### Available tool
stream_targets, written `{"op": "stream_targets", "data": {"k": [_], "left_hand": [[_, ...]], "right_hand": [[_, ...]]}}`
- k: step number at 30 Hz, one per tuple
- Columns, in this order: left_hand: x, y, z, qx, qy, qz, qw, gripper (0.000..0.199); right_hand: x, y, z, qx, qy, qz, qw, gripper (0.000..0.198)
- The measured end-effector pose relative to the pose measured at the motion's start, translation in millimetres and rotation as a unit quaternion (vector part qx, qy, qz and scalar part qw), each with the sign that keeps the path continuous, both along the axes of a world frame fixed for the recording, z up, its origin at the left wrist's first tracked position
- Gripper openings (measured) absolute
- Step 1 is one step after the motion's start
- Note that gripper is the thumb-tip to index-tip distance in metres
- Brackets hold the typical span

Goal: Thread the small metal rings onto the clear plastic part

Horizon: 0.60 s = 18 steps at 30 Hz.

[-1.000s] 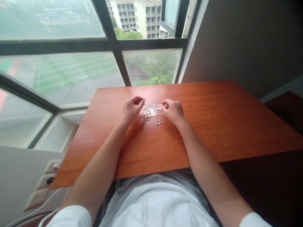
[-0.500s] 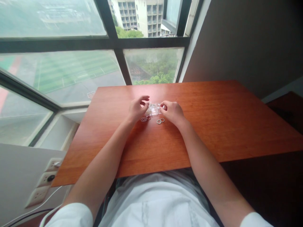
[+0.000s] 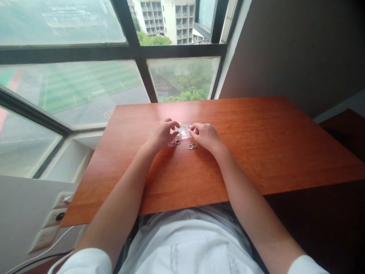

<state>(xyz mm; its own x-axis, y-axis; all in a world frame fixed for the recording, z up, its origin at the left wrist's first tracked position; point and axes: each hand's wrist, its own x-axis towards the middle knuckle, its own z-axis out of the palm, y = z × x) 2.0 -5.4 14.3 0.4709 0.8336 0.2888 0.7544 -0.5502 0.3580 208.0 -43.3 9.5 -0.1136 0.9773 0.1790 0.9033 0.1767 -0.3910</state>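
Curving the left hand [image 3: 162, 134] around the left end of a clear box [image 3: 184, 132], with thumb and index finger parted and pointing inward. Impossible to tell at this size whether gripping the box or just resting against it. Reaching the right hand [image 3: 207, 136] to the opposite end, with fingers curled and thumb near the index finger; again cannot tell whether pinching the edge or merely touching it. Enclosing the box from both sides, low over the reddish-brown table [image 3: 256, 152], with its contents lost in glare.

Just beside the box, on the side toward the body, can see a left cluster of rings [image 3: 172, 144], partly overlapping, close below the left thumb. Also showing a right pair of rings [image 3: 192, 146], touching each other, near the right hand and a little apart from the cluster. Stretching both bare forearms across the near edge of the table, above a white shirt [image 3: 188, 243].

Farther left, low on the wall, can make out sockets [image 3: 45, 238] with cables [image 3: 48, 258] running below. Beyond the table, looking out through a dark window frame [image 3: 137, 52] onto a green sports field [image 3: 88, 85], trees [image 3: 194, 95] and a pale building [image 3: 170, 21].
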Motion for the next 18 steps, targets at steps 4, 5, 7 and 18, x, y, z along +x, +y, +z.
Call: {"op": "stream_targets", "data": {"k": [4,5,7,18], "left_hand": [[5,0,-0.7,-0.004,0.005,0.002,1.0,0.018],[5,0,-1.3,-0.004,0.005,0.001,1.0,0.017],[7,1,-2.7,0.001,0.007,0.001,1.0,0.016],[11,11,-17.2,0.033,-0.038,0.013,0.999,0.019]], "right_hand": [[-1,-1,0,-0.002,-0.002,0.001,1.0,0.02],[-2,-1,0,-0.003,-0.003,0.001,1.0,0.02],[-2,0,0,-0.005,-0.005,0.003,1.0,0.02],[-2,1,-3,0.001,0.001,0.01,1.0,0.02]]}}
